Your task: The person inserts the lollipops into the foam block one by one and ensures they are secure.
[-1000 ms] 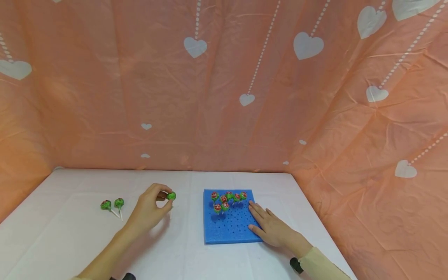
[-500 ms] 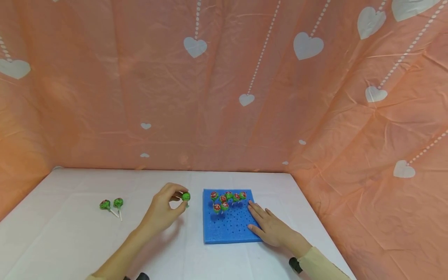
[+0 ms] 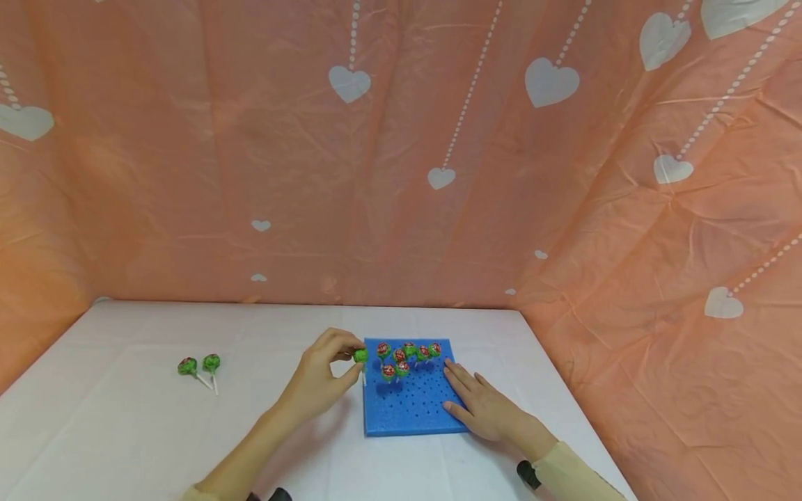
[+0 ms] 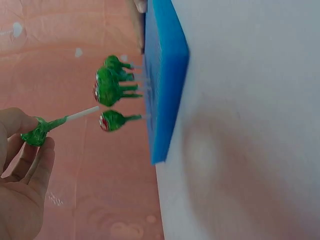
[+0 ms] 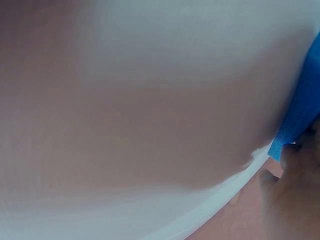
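My left hand (image 3: 322, 376) pinches a green-wrapped lollipop (image 3: 360, 355) by its candy head at the left edge of a blue foam board (image 3: 410, 417). In the left wrist view this lollipop's white stick (image 4: 82, 113) points toward the board and ends short of it. Several red-and-green lollipops (image 3: 402, 369) stand upright in the board's far half, sticks down in its small holes. My right hand (image 3: 491, 410) rests with straight fingers on the board's right edge; the right wrist view catches only part of that hand (image 5: 295, 190) against the blue side.
Two more lollipops (image 3: 211, 363) lie on the white-covered table (image 3: 113, 417) at the left, their sticks nearly meeting. A peach curtain (image 3: 401, 243) with white hearts hangs behind the table and along its right side.
The left hand has carried its lollipop rightward, from over the white cloth to the board's left edge. My right hand and the standing lollipops have stayed put.
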Motion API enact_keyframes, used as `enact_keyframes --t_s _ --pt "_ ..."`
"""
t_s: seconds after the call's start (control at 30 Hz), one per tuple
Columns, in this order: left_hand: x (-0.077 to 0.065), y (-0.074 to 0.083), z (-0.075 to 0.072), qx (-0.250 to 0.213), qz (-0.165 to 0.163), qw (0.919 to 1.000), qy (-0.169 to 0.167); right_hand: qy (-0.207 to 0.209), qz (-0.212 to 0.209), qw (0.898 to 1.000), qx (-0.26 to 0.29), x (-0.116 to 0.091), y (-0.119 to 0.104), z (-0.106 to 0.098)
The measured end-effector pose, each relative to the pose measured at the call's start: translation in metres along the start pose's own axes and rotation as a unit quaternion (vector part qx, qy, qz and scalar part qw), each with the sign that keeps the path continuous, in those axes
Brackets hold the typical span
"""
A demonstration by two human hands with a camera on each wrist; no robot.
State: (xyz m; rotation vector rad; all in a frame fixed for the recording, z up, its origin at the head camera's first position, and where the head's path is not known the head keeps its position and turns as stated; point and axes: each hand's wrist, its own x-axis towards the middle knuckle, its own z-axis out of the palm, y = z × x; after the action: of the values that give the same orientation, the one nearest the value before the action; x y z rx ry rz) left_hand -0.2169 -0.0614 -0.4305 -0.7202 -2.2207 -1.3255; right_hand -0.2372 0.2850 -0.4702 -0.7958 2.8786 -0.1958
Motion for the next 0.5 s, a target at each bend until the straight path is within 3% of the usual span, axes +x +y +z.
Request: enact_keyframes --t_s 0.5 --pt "0.015 0.022 0.032 -0.059 -0.026 0.9971 -0.040 -0.001 0.002 1.000 0.008 0.000 -0.002 -0.001"
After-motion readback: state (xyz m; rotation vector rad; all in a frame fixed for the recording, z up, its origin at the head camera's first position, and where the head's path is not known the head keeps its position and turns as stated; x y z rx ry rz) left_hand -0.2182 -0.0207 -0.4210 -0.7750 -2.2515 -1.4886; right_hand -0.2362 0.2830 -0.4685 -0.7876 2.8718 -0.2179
